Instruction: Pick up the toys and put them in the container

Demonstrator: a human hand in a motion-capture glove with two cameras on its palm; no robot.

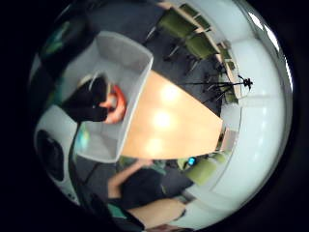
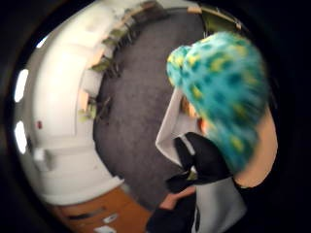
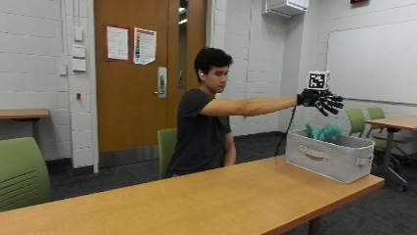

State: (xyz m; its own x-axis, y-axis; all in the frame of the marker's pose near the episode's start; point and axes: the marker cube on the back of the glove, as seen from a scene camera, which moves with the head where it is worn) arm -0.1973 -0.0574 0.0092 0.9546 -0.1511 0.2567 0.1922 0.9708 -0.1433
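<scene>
**Black glove spread open above the grey container**

Black fingers (image 3: 332, 104) of the right hand (image 3: 320, 100) are spread wide and straight, and they hold nothing. The arm is stretched out level from the shoulder, and the hand is in the air above the container (image 3: 329, 157), well apart from it.

Below the hand, a teal toy (image 3: 324, 130) with yellow spots shows over the rim of the container. In the thumb side palm view this same toy (image 2: 221, 87) fills a big part of the picture. In the little finger side view, a black toy (image 1: 87, 101) and an orange one (image 1: 116, 104) lie inside the container (image 1: 123, 63).

The container is grey fabric with a handle on its side. It stands on the wooden desk (image 3: 196, 200), near the desk's far end. The person sits behind the desk on a green chair (image 3: 167, 147).
</scene>
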